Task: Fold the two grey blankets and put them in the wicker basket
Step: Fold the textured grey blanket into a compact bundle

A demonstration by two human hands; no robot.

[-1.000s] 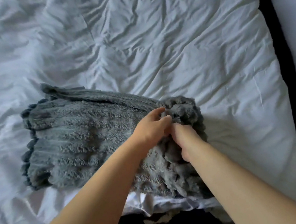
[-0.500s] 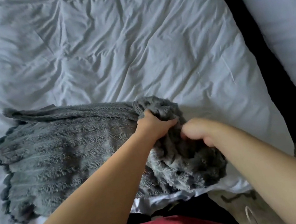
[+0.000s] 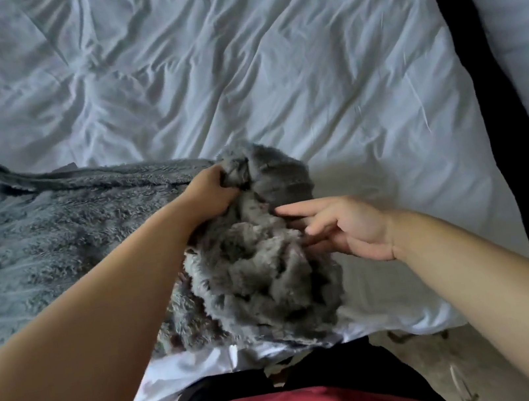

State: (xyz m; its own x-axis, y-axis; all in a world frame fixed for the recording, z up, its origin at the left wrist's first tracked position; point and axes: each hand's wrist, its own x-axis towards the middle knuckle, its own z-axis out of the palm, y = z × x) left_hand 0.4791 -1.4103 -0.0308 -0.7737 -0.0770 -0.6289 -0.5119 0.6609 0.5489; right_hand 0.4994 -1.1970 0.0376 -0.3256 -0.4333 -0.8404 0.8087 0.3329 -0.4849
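A fluffy grey blanket (image 3: 54,240) lies on the near edge of the white bed (image 3: 235,66), stretched flat to the left and bunched in a heap at its right end. My left hand (image 3: 209,191) grips the bunched top corner of the blanket. My right hand (image 3: 340,226) is beside the heap on the right, fingers straight and spread, with the fingertips touching the fur. Only one grey blanket is in view, and no wicker basket is visible.
The crumpled white duvet spreads far behind and to the right of the blanket. A dark gap (image 3: 489,95) separates the bed from a white surface (image 3: 516,4) at the right. Patterned floor (image 3: 418,349) shows below the bed's edge, near my red clothing.
My right hand has let go of the blanket's bunched end and opened, moving slightly right. My left hand keeps its grip on the corner. The view has shifted right.
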